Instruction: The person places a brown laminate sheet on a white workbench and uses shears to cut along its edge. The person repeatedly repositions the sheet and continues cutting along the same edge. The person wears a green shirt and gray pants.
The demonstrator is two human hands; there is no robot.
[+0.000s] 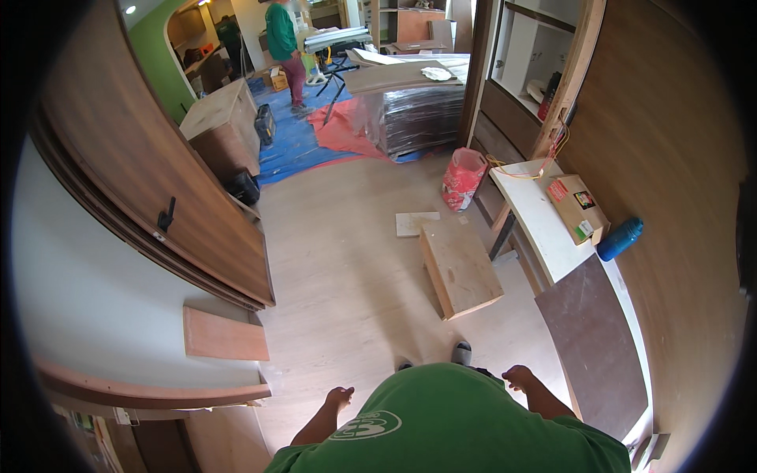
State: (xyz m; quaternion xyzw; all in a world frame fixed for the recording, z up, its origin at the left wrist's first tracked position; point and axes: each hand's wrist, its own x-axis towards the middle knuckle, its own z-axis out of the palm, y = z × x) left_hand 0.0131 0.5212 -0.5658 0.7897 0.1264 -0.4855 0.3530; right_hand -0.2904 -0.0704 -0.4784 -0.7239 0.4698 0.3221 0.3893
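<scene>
My left hand (pixel 341 396) hangs beside my green shirt, its fingers loosely curled, and I see nothing in it. My right hand (pixel 518 378) is on the other side of my body, also with curled fingers and no object showing. Neither hand touches anything around it. Ahead of my feet, a low wooden step stool (pixel 464 264) stands on the pale floor. A flat light board (pixel 417 224) lies just beyond it. To the right of my right hand, a dark brown panel (pixel 593 347) rests along a white bench top (pixel 536 201).
On the bench are a cardboard box (pixel 578 208) and a blue bottle (pixel 620 239). A red-and-white bag (pixel 464 180) stands nearby. At left is a wooden door (pixel 150 181). Farther off, a person (pixel 284 47) stands on blue sheeting (pixel 296 146) beside a plastic-wrapped stack (pixel 422 118).
</scene>
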